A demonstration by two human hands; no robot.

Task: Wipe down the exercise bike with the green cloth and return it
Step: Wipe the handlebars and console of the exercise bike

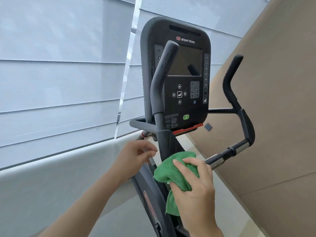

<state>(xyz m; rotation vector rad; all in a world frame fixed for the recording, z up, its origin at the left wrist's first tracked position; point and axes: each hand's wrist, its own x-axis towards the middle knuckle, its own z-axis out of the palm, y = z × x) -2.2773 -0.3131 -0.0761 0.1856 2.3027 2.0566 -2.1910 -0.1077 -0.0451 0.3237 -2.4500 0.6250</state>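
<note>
The exercise bike (164,139) fills the middle of the view, with its black console (177,69) upright above the handlebars. My right hand (193,187) grips the bunched green cloth (172,171) and holds it against the bike's centre post, just below the console. The cloth's lower end hangs down past my palm. My left hand (136,153) hovers to the left of the post with fingers loosely curled, holding nothing. The left handlebar (160,77) rises in front of the console. The right handlebar (239,120), with its chrome grip, extends to the right.
Pale window blinds (59,74) cover the left and back. A beige wall panel (277,100) slopes along the right. A small tray bracket (142,124) sticks out left of the post, under the console.
</note>
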